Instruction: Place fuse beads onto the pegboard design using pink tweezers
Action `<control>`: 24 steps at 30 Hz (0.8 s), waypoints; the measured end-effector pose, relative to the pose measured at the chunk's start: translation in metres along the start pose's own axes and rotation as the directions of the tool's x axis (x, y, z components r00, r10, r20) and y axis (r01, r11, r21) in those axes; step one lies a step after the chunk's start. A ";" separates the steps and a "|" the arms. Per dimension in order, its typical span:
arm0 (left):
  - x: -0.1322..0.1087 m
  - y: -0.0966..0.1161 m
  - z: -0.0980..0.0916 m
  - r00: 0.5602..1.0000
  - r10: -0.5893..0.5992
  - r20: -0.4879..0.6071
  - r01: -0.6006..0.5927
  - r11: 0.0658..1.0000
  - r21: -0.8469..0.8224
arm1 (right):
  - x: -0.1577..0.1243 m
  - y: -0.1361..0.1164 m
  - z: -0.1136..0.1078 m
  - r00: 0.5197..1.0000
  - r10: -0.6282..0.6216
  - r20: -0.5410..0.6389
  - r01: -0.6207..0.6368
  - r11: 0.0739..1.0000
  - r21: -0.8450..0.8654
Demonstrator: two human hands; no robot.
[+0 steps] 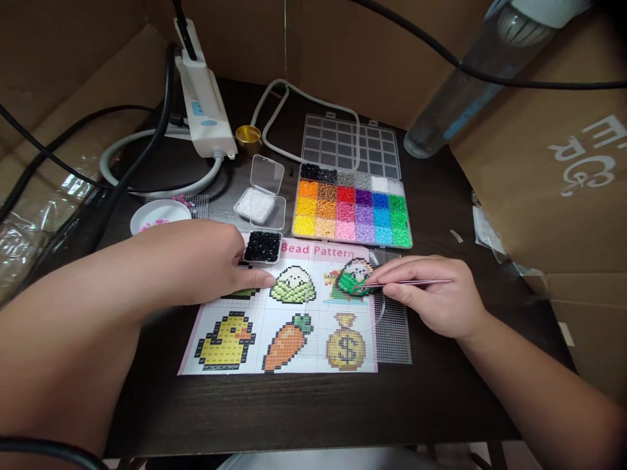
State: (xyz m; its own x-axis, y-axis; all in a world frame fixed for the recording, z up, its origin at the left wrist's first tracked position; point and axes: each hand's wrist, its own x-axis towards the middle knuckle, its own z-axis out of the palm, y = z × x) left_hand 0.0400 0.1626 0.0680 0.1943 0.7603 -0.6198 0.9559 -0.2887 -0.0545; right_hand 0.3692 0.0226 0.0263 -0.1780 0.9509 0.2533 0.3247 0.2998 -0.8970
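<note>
My right hand (435, 294) pinches thin metal tweezers (392, 284) whose tip rests on green beads on a clear pegboard (394, 333), over the top-right picture of the "Bead Pattern" sheet (279, 313). My left hand (206, 267) lies palm-down on the sheet's top-left corner, fingers together, fingertips pressing beside the green-and-white picture. A small open case of black beads (263, 247) sits right by my left fingers. The open bead organizer (351, 209) with several coloured compartments lies just behind the sheet.
A small open case of white beads (257, 203), a white dish (159, 215) and a gold cap (248, 136) sit behind my left hand. A white device with hose and cables (203, 98) stands at the back. Cardboard walls surround the dark table (313, 405); a lamp (470, 85) leans at right.
</note>
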 end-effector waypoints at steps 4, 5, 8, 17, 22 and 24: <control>-0.003 0.005 -0.003 0.999 -0.035 0.008 0.035 0.999 -0.009 | 0.000 0.000 0.001 1.000 -0.002 -0.006 0.002 1.000 0.006; -0.003 0.006 -0.004 0.999 -0.039 0.005 0.039 0.999 -0.020 | 0.000 0.000 0.000 1.000 0.008 -0.005 -0.008 1.000 0.002; -0.003 0.005 -0.004 0.999 -0.025 0.023 0.026 0.999 -0.037 | 0.000 -0.001 -0.001 0.999 0.044 -0.002 -0.044 0.999 -0.018; -0.006 0.011 -0.007 0.999 -0.045 0.016 0.045 0.999 0.007 | -0.004 0.002 -0.004 0.998 0.029 -0.047 -0.030 0.999 -0.026; -0.006 0.010 -0.007 1.000 -0.021 -0.011 0.021 1.000 0.019 | -0.002 -0.012 -0.003 0.988 -0.079 -0.135 0.066 0.994 -0.092; -0.006 0.009 -0.007 1.000 -0.018 0.012 0.017 0.998 0.053 | -0.007 -0.034 -0.003 0.980 -0.142 -0.138 0.122 0.982 -0.141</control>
State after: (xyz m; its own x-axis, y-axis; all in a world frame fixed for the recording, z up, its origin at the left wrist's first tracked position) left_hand 0.0487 0.1597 0.0767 0.1748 0.7586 -0.6277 0.9461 -0.3060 -0.1064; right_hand 0.3620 0.0061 0.0558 -0.0927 0.9003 0.4254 0.4280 0.4217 -0.7994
